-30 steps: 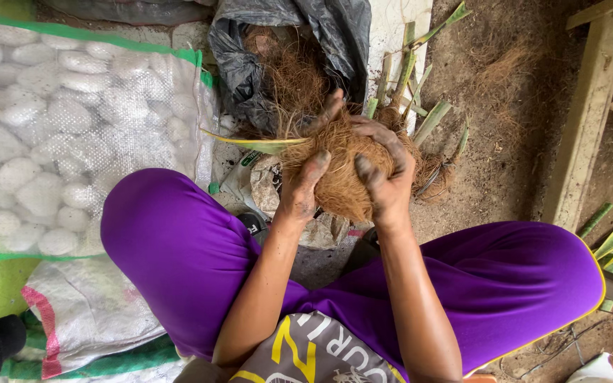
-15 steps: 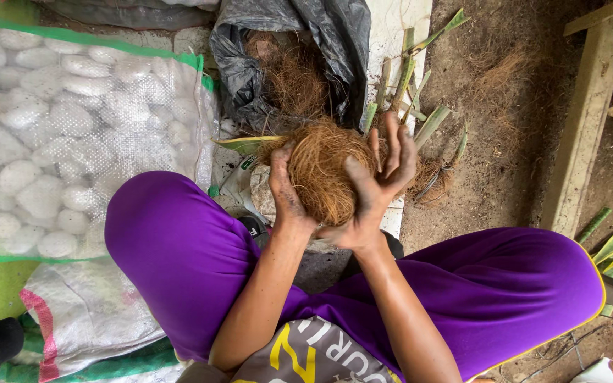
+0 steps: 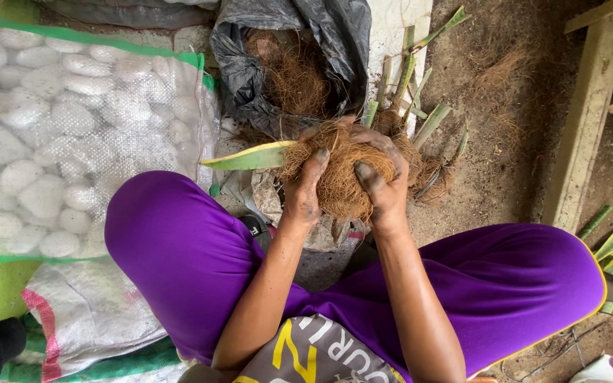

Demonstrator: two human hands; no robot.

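Observation:
Both my hands clasp a brown ball of coconut fibre [image 3: 337,177] in front of my knees. My left hand [image 3: 304,186] grips its left side, thumb on top. My right hand [image 3: 382,176] wraps the right side, fingers curled over the top. Both hands are smeared with dirt. A yellow-green leaf [image 3: 250,157] sticks out leftward from the ball. Just beyond it, an open black plastic bag [image 3: 250,71] holds more loose brown fibre [image 3: 294,74].
A mesh sack of white stones [image 3: 58,142] lies at the left. Cut green plant stems [image 3: 420,106] lie beyond the ball on bare soil. A wooden plank [image 3: 583,120] runs along the right. My purple-trousered legs [image 3: 179,248] spread to both sides.
The fibre ball has been turned in my hands and lowered slightly. My right fingers, spread wide half a second ago, now curl over its top.

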